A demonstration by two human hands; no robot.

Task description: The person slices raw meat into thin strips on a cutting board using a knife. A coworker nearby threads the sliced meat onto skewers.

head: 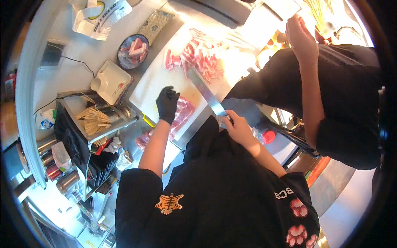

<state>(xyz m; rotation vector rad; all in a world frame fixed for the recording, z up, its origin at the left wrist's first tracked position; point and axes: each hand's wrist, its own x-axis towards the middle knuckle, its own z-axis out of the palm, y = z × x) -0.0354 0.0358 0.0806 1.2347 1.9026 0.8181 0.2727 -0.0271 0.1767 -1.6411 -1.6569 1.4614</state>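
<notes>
My right hand (240, 128) grips the handle of a long-bladed knife (206, 91). Its blade points up and left across the white cutting board (145, 93), with the tip near a pile of raw meat strips (201, 55). In a black glove, my left hand (167, 104) is bent over the left side of a slab of raw meat (185, 111). Its fingers look curled, but whether they grip the slab is hidden. My forearm covers part of the slab, and more raw meat (143, 139) shows beyond it near the board's lower edge.
A patterned bowl (133, 51) of meat pieces, an oblong dish (156, 26) and stacked square plates (111, 82) stand on the left. Wooden sticks (93, 119) fill a metal holder. Another person's arm (310, 83) and dark clothing are close on my right.
</notes>
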